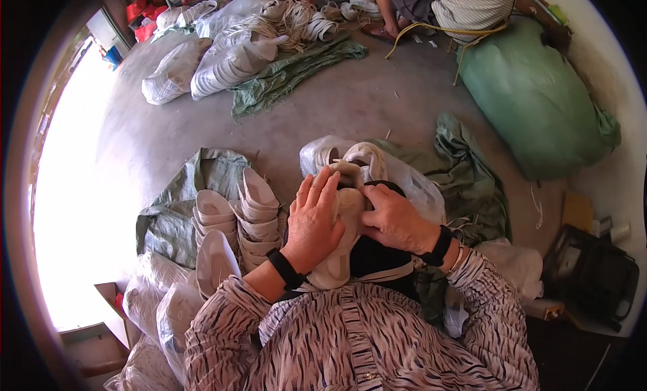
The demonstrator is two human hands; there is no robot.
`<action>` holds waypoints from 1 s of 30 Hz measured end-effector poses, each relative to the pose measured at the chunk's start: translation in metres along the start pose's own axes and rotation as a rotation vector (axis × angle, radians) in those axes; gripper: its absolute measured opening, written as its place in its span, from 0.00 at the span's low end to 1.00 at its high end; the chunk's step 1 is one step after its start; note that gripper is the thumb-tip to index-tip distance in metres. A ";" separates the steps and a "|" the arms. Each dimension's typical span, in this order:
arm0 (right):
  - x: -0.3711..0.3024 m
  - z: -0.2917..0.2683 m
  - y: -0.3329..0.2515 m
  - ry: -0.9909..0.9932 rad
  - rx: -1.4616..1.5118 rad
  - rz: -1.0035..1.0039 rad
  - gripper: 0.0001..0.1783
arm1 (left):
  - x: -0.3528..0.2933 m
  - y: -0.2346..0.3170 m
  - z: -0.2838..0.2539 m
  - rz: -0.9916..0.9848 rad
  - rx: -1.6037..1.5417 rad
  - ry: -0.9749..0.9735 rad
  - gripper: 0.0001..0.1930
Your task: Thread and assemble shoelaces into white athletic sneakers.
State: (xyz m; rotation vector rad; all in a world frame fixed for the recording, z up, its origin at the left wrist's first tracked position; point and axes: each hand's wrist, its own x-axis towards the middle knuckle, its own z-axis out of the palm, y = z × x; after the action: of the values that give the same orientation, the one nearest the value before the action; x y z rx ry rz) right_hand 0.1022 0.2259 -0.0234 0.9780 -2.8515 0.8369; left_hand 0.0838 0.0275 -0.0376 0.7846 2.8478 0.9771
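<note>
A white shoe (348, 209) rests over my lap, its rounded toe toward me and its opening at the far end. Along its left side lies my left hand (311, 222), fingers nearly straight and close together, the thumb against the upper; it holds the shoe. My right hand (394, 219) is closed at the right edge near the opening, pinching it between thumb and bent fingers. Dark cloth (381, 256) covers my lap under the shoe. Just beyond my hands, more white shoes (367, 155) sit in a clear plastic bag (421, 192).
Stacked white shoe uppers (256, 219) stand at my left by a green woven sack (175, 206) and filled plastic bags (151, 290). A bulging green sack (532, 101) is at far right, near a seated person (472, 14). Bagged shoes (236, 64) lie farther off; a black case (593, 273) stands right.
</note>
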 end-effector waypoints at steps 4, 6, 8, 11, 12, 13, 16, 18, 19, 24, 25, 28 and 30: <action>-0.018 -0.003 -0.002 0.035 -0.015 -0.068 0.13 | 0.000 0.001 0.000 0.001 -0.014 0.013 0.38; -0.022 -0.002 -0.007 0.122 0.023 0.020 0.11 | -0.001 0.003 0.000 -0.022 0.010 0.021 0.37; -0.019 -0.007 -0.015 0.161 -0.098 -0.065 0.10 | 0.000 0.004 -0.002 -0.016 -0.003 0.017 0.37; -0.016 0.004 -0.019 0.071 -0.231 -0.139 0.08 | 0.001 0.004 -0.002 -0.018 -0.017 0.006 0.36; -0.015 0.011 -0.017 -0.058 -0.244 -0.133 0.07 | 0.002 0.004 -0.002 -0.026 -0.016 0.002 0.36; -0.014 0.018 -0.016 -0.005 -0.263 -0.152 0.08 | 0.002 0.003 -0.003 -0.019 -0.013 0.000 0.36; -0.011 0.015 -0.016 -0.059 -0.290 -0.140 0.08 | -0.002 0.005 -0.003 -0.057 -0.058 -0.001 0.36; -0.008 0.015 -0.017 -0.065 -0.307 -0.142 0.09 | -0.001 0.005 -0.002 -0.047 -0.066 0.033 0.36; -0.008 0.016 -0.018 -0.074 -0.323 -0.141 0.09 | -0.001 0.006 -0.004 -0.046 -0.065 0.034 0.36; -0.014 0.022 -0.011 -0.034 -0.216 -0.264 0.09 | -0.005 0.010 -0.005 -0.063 0.009 0.003 0.36; -0.015 0.022 -0.012 -0.044 -0.217 -0.287 0.09 | -0.005 0.011 -0.004 -0.066 0.011 0.004 0.36; -0.015 0.024 -0.012 -0.030 -0.206 -0.309 0.07 | -0.005 0.016 -0.003 -0.064 0.068 0.008 0.37; -0.019 0.028 -0.010 -0.026 -0.209 -0.296 0.07 | -0.005 0.018 0.001 -0.060 0.120 -0.004 0.37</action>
State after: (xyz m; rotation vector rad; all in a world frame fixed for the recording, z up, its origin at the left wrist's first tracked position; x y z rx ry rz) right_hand 0.1274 0.2165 -0.0463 1.3396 -2.6486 0.4930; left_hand 0.0964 0.0378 -0.0284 0.7032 2.9312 0.8031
